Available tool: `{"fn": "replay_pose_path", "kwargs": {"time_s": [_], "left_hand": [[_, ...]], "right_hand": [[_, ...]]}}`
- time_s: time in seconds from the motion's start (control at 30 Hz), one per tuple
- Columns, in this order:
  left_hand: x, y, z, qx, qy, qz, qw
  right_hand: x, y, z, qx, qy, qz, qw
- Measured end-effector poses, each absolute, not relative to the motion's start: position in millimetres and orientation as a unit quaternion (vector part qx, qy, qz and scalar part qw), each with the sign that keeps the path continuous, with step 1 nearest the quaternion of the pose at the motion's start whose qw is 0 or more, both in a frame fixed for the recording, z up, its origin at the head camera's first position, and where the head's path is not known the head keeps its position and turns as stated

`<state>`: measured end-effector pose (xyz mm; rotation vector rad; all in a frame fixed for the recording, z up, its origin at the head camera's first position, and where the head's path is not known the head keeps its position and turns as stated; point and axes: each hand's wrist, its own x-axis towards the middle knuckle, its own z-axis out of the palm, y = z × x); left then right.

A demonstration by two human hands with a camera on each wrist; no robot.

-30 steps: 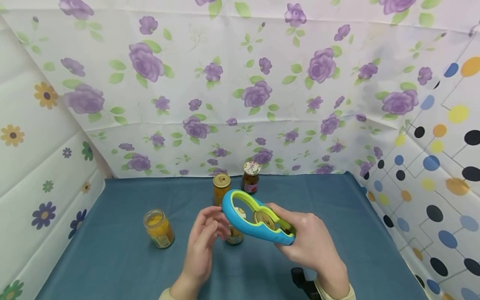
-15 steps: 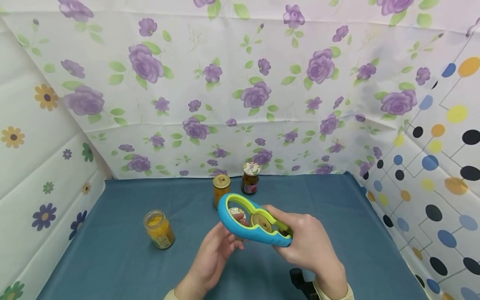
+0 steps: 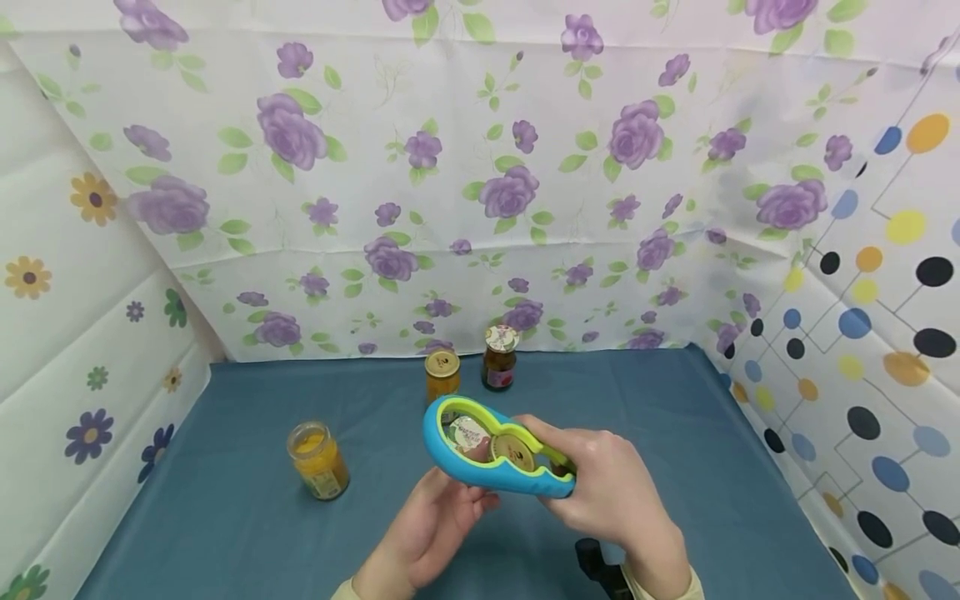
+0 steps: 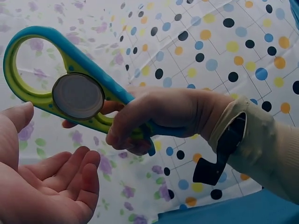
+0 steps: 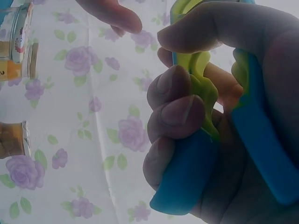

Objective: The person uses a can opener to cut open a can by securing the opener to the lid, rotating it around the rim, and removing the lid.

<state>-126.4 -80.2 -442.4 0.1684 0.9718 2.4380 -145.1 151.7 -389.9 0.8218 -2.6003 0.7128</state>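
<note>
My right hand (image 3: 603,479) grips the handles of a blue and lime-green jar opener (image 3: 487,477). A gold lid (image 3: 513,452) is caught in the opener's inner notch; its pale underside shows in the left wrist view. My left hand (image 3: 431,525) is just below the opener, palm up with fingers loosely bent and holding nothing; its thumb tip comes up to the opener's edge in the left wrist view. Through the opener's larger loop shows a jar's flowered white lid (image 3: 468,435), the rest of that jar being mostly hidden.
An open jar of yellow contents (image 3: 321,467) stands on the blue cloth (image 3: 247,533) to the left. Farther back are a gold-lidded jar (image 3: 442,377) and a dark jar with a patterned lid (image 3: 500,362). Patterned cloth walls (image 3: 450,192) enclose the table.
The opener, with the lid in it, has shifted slightly left and down in my right hand. My left hand has moved right, beneath the opener, and turned palm up.
</note>
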Motion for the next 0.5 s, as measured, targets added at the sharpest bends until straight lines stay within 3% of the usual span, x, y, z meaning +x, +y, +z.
{"fn": "replay_pose_path", "kwargs": {"time_s": [0.5], "left_hand": [[-126.6, -81.4, -441.2, 0.057, 0.371, 0.882, 0.286]], "right_hand": [[-142.8, 140.5, -391.8, 0.313, -0.91, 0.238, 0.133]]}}
